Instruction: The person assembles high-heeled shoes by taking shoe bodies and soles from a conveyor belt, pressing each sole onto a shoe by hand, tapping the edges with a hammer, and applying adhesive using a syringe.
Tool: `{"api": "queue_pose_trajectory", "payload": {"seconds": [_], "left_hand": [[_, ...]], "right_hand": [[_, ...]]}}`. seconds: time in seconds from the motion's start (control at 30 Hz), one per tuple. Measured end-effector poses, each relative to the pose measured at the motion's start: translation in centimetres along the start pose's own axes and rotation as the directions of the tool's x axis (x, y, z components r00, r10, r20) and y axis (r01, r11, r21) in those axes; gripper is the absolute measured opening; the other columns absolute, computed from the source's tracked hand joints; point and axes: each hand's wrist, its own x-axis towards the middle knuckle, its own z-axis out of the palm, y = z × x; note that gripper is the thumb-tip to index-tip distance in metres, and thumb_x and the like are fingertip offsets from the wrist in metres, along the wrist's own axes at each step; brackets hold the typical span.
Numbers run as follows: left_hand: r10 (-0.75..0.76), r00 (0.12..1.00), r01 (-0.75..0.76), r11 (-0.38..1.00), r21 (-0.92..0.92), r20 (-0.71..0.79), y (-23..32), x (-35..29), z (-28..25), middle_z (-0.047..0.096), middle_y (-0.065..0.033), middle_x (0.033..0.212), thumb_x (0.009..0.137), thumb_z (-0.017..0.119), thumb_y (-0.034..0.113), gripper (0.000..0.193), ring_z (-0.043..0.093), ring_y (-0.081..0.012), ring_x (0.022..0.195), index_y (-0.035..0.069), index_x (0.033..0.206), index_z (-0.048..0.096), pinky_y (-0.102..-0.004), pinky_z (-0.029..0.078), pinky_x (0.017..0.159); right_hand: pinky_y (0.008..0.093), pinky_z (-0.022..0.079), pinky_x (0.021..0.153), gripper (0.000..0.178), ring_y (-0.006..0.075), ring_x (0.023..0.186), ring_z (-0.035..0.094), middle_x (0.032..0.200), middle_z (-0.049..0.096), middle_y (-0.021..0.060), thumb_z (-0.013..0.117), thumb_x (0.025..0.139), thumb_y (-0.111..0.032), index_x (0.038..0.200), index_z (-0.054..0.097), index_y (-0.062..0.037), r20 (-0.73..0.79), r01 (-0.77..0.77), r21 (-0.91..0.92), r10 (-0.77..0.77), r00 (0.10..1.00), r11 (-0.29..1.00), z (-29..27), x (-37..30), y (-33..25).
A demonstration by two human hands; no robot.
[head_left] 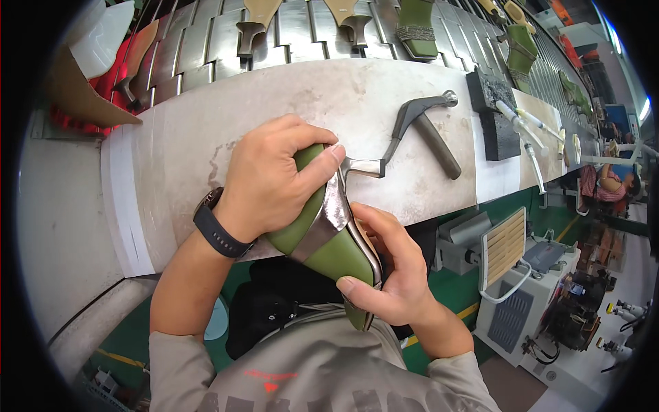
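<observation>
A green high-heeled shoe (329, 240) sits between both hands at the near edge of the pale surface (185, 137) — the left hand (271, 178) clasps its heel end from above, wrist bent, while the right hand (388, 275) grips the toe end from below. A hammer (422, 127) lies just beyond.

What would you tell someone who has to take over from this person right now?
Left hand: wrapped over the heel end of the green shoe, pressing it to the workbench edge.
Right hand: gripping the toe end, thumb on the green upper.
Shoe: tilted on its side, a shiny metallic strap across it, thin metal heel pointing toward the hammer.
Hammer lies untouched on the bench, beside a black block and white tubes.
More shoes ride the conveyor behind.
Done: shoe is in hand. Left: I cannot tell which step is in progress.
</observation>
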Motion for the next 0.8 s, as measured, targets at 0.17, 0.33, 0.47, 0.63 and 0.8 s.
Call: {"api": "queue_pose_trajectory", "payload": {"seconds": [0.17, 0.33, 0.47, 0.63, 0.8], "left_hand": [[-0.013, 1.0, 0.013, 1.0, -0.012, -0.005, 0.1, -0.2, 0.0, 0.074, -0.0159, 0.097, 0.095, 0.075, 0.014, 0.02, 0.073, -0.0275, 0.088, -0.003, 0.107, 0.078, -0.0354, 0.056, 0.081], [-0.018, 1.0, 0.018, 1.0, 0.006, -0.009, 0.3, -0.3, -0.3, 0.074, -0.0154, 0.095, 0.096, 0.074, 0.015, 0.021, 0.073, -0.0248, 0.089, -0.003, 0.105, 0.077, -0.0349, 0.055, 0.081], [-0.028, 0.998, 0.028, 1.0, -0.014, -0.054, 0.0, -0.5, -0.8, 0.075, -0.0159, 0.108, 0.101, 0.071, 0.019, 0.029, 0.074, -0.0234, 0.097, -0.003, 0.119, 0.073, -0.0352, 0.057, 0.086], [-0.411, 0.907, 0.152, 0.518, -0.842, -0.089, 2.3, -6.9, 0.6, 0.067, -0.0138, 0.136, 0.104, 0.07, 0.026, 0.054, 0.061, -0.0214, 0.13, -0.006, 0.144, 0.054, -0.0376, 0.048, 0.112], [-0.488, 0.835, 0.083, 0.567, -0.82, -0.253, 4.9, -10.8, -1.3, 0.068, -0.0087, 0.13, 0.1, 0.076, 0.023, 0.049, 0.064, -0.017, 0.116, -0.002, 0.139, 0.06, -0.0343, 0.051, 0.102]], "right_hand": [[0.041, 0.053, 0.106, 0.078, 0.0329, 0.124, 0.067, 0.139, 0.062, 0.0247, 0.085, 0.079, -0.012, 0.148, 0.053, 0.0061, 0.081, 0.106, -0.182, -0.092, 0.992, 0.978, -0.9, 0.5, -0.4], [0.0371, 0.054, 0.104, 0.079, 0.0266, 0.123, 0.066, 0.139, 0.061, 0.021, 0.083, 0.08, -0.008, 0.15, 0.05, 0.0064, 0.097, 0.008, -0.024, -0.006, 0.995, 1.0, -0.8, 0.8, -0.5], [0.0366, 0.052, 0.106, 0.083, 0.0243, 0.123, 0.065, 0.141, 0.06, 0.0176, 0.08, 0.083, -0.006, 0.155, 0.042, 0.0055, 0.005, -0.114, 0.266, 0.117, 0.993, 0.957, 0.2, 0.3, -0.1], [0.0359, 0.056, 0.103, 0.064, 0.022, 0.12, 0.066, 0.138, 0.059, 0.0184, 0.071, 0.09, 0.009, 0.147, 0.044, 0.0054, -0.212, -0.016, 0.589, 0.174, 0.962, 0.808, 2.0, 0.1, 0.1], [0.0355, 0.058, 0.101, 0.058, 0.0214, 0.118, 0.068, 0.13, 0.066, 0.0182, 0.076, 0.096, 0.0, 0.145, 0.047, 0.0061, -0.016, -0.067, 0.605, 0.096, 0.995, 0.793, 6.7, 2.6, -1.8]]}}
